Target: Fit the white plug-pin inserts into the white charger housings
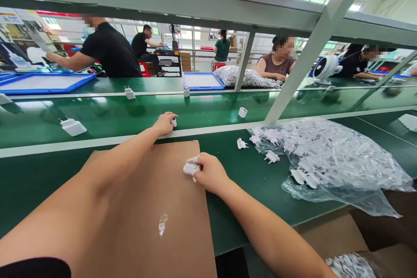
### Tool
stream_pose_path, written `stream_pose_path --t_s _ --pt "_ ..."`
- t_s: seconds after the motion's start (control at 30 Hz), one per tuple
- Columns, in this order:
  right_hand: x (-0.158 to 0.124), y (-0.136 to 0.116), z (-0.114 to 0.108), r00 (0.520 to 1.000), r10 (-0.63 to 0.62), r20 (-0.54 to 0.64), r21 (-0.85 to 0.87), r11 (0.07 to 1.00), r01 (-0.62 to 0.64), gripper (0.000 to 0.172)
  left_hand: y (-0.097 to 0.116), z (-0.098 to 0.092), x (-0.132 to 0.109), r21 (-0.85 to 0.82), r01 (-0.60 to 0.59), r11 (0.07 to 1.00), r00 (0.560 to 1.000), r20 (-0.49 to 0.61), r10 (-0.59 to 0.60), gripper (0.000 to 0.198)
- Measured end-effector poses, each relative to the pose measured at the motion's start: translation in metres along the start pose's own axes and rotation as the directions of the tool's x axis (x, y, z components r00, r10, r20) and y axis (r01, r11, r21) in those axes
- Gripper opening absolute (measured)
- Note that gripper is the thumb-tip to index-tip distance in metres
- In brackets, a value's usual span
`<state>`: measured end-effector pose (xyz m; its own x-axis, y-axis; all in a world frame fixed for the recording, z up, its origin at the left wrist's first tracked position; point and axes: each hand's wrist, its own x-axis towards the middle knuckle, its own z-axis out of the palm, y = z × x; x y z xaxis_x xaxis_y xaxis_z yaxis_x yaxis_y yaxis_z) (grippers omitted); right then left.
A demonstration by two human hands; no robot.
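Note:
My left hand [164, 123] reaches forward over the white strip at the edge of the green conveyor belt [137, 115] and pinches a small white plug part [173, 122]. My right hand [211, 173] rests at the right edge of a brown cardboard sheet [153, 208] and is closed around a white plug part [190, 167] with a bit of clear film. Loose white plug parts [241, 143] lie on the green table to the right of my hands.
A clear plastic bag [329, 160] full of white plug parts lies at the right. White chargers [73, 127] and a small part [243, 112] ride on the belt. Grey frame posts [293, 74] stand ahead. Blue trays [202, 81] and several seated workers are beyond the belt. Cardboard boxes [352, 243] sit lower right.

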<state>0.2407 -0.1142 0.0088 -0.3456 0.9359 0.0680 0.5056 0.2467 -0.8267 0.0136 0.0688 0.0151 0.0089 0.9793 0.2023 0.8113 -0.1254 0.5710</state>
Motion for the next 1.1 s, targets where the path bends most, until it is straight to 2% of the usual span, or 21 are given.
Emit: stream_pose_path --t_s 0.03,0.07,0.13,0.23,0.33,0.4,0.47,0.57,0.63,0.7,0.87,0.93,1.1 --pt "0.003 0.001 -0.001 0.998 0.047 -0.049 0.189 0.981 -0.037 0.024 0.001 0.000 -0.001 0.011 0.002 1.000 1.000 0.006 -0.002 0.035" --pt "0.006 0.001 -0.004 0.991 0.107 -0.081 0.378 0.923 -0.069 0.026 0.003 -0.001 -0.004 0.022 0.001 1.000 1.000 0.007 -0.002 0.031" --pt "0.011 0.002 -0.009 0.970 0.224 -0.093 0.650 0.752 -0.111 0.036 0.011 -0.003 -0.018 0.037 -0.039 0.999 0.999 0.004 0.039 0.030" --pt "0.016 0.002 -0.017 0.950 0.307 -0.064 0.798 0.587 -0.136 0.046 0.029 -0.003 -0.060 -0.011 -0.211 0.977 0.977 0.032 0.211 0.033" --pt "0.018 0.002 -0.018 0.946 0.324 -0.031 0.822 0.546 -0.160 0.046 0.047 0.003 -0.115 -0.161 -0.304 0.939 0.942 0.098 0.322 0.035" --pt "0.016 0.002 -0.016 0.951 0.307 -0.027 0.807 0.568 -0.161 0.046 0.054 0.009 -0.149 -0.234 -0.299 0.925 0.933 0.130 0.335 0.035" --pt "0.014 0.000 -0.013 0.957 0.284 -0.059 0.763 0.631 -0.141 0.047 0.056 0.016 -0.173 -0.286 -0.269 0.920 0.938 0.142 0.318 0.036" --pt "0.010 -0.004 -0.012 0.956 0.246 -0.161 0.652 0.754 -0.084 0.048 0.050 0.026 -0.189 -0.410 -0.158 0.898 0.963 0.136 0.231 0.044" --pt "0.009 -0.007 -0.014 0.957 0.216 -0.191 0.585 0.808 -0.066 0.048 0.045 0.029 -0.192 -0.505 -0.066 0.861 0.974 0.153 0.165 0.054" --pt "0.008 -0.009 -0.016 0.966 0.200 -0.163 0.545 0.835 -0.081 0.048 0.041 0.030 -0.192 -0.562 -0.015 0.827 0.974 0.178 0.139 0.053" --pt "0.007 -0.006 -0.017 0.982 0.173 -0.070 0.463 0.878 -0.122 0.046 0.041 0.026 -0.191 -0.586 -0.065 0.808 0.962 0.179 0.208 0.040" --pt "0.006 -0.003 -0.017 0.986 0.134 -0.098 0.391 0.916 -0.085 0.044 0.042 0.025 -0.191 -0.584 -0.086 0.807 0.959 0.172 0.226 0.039" --pt "0.000 0.000 -0.023 0.967 -0.007 -0.255 0.151 0.987 0.047 0.047 0.040 0.026 -0.189 -0.580 -0.108 0.807 0.958 0.157 0.241 0.036"
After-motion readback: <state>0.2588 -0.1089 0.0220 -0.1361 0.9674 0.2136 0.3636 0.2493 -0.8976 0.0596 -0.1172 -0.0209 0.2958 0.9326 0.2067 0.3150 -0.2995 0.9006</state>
